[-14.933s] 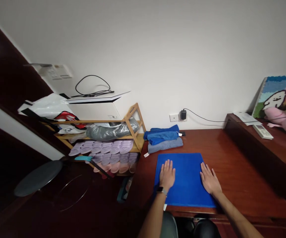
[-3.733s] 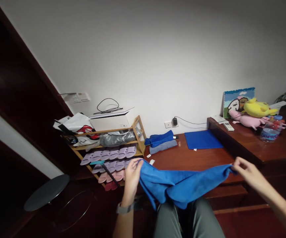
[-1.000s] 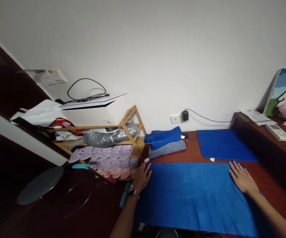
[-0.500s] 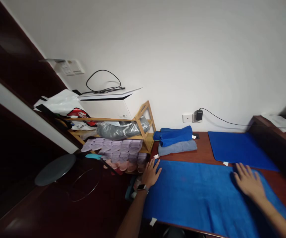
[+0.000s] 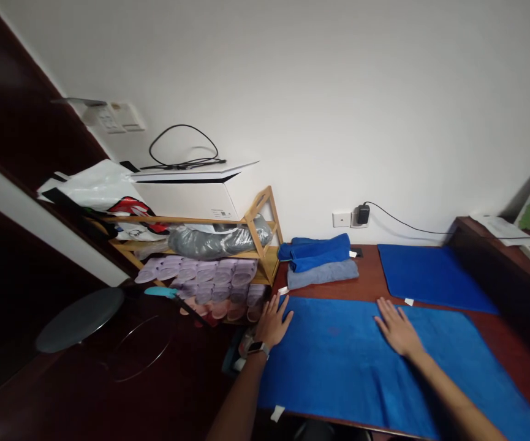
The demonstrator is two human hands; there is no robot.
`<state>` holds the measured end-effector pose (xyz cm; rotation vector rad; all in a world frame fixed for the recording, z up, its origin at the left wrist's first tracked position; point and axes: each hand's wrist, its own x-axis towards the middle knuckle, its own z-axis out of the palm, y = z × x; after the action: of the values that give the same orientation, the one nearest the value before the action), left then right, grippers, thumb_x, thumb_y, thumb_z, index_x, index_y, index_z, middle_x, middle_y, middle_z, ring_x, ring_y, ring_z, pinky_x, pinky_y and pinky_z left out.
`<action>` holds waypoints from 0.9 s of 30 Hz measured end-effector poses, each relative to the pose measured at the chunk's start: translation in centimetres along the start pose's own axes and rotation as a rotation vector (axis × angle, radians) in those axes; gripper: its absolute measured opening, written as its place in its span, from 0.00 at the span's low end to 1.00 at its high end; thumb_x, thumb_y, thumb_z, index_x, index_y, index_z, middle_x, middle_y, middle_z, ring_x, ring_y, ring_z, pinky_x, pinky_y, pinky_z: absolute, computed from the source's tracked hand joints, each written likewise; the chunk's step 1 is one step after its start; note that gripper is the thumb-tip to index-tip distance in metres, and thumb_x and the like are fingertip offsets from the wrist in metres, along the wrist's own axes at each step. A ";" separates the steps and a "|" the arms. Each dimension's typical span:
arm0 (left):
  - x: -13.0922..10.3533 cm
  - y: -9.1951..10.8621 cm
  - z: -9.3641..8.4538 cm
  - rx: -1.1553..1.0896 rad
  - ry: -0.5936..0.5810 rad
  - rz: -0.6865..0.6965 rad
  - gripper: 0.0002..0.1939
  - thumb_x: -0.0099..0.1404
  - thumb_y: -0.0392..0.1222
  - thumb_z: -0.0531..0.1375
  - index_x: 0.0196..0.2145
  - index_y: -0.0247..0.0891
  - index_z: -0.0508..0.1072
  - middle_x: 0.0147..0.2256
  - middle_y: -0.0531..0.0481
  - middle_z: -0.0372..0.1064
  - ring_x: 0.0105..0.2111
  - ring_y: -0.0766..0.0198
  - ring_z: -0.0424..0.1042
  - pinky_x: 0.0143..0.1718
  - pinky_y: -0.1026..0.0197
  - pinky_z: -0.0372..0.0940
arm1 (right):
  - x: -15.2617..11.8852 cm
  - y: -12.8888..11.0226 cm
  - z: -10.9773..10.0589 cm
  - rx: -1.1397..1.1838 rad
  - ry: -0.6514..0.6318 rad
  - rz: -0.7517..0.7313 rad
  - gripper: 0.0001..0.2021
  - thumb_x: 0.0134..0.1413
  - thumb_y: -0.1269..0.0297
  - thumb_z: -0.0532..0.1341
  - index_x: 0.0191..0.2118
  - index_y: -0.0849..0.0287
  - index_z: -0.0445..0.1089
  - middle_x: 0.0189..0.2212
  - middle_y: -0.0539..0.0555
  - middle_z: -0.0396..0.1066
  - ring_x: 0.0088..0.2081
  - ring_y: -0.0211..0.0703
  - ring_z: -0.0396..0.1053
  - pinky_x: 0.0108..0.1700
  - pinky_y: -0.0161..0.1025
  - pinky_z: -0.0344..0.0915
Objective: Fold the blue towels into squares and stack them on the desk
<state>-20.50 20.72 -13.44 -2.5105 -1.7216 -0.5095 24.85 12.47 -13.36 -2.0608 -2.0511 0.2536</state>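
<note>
Now, left hand: palm down, fingers spread, released, resting at the far left corner of the blue towel (image 5: 338, 355); the left hand (image 5: 272, 324) has a watch (image 5: 258, 347) at its wrist.
Right hand: the right hand (image 5: 399, 327) is palm down with fingers extended, released, over the towel's far edge; pressing or just skimming, I cannot quite tell.
Blue towel: spread across the near part of the bench (image 5: 368, 278), with shallow creases near the front and a white tag (image 5: 277, 413) by its near left corner.
Behind it: a rolled blue towel (image 5: 320, 252) touching a grey-blue one (image 5: 323, 274) at left, and a flat, darker blue cloth (image 5: 434, 275) at right.
Writing: tags too small to read; the white box (image 5: 186, 199) bears tiny print and a square code, also illegible.
</note>
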 end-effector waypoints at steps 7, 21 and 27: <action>0.5 -0.4 0.4 0.062 -0.018 0.007 0.31 0.77 0.59 0.47 0.71 0.45 0.59 0.72 0.42 0.55 0.71 0.47 0.55 0.69 0.40 0.55 | -4.6 18.4 -4.0 -0.140 -0.056 0.422 0.42 0.64 0.46 0.32 0.76 0.68 0.42 0.76 0.59 0.41 0.76 0.49 0.36 0.75 0.52 0.39; 0.6 0.1 -0.2 0.068 -0.054 0.007 0.31 0.78 0.58 0.47 0.72 0.43 0.58 0.73 0.40 0.50 0.71 0.46 0.54 0.69 0.41 0.54 | -4.2 17.1 -4.6 -0.126 0.000 0.461 0.40 0.66 0.50 0.34 0.74 0.72 0.48 0.75 0.62 0.47 0.75 0.53 0.42 0.75 0.55 0.41; 0.6 0.3 -0.2 0.038 -0.038 0.003 0.31 0.77 0.57 0.48 0.72 0.45 0.59 0.73 0.42 0.49 0.71 0.47 0.53 0.69 0.40 0.54 | -1.7 1.1 -2.7 -0.006 0.160 0.022 0.35 0.71 0.51 0.35 0.75 0.66 0.50 0.73 0.62 0.51 0.75 0.52 0.45 0.75 0.56 0.43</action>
<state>-20.12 21.13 -13.05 -2.5126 -1.7230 -0.4269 26.65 10.67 -11.12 -2.0367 -1.9389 0.0830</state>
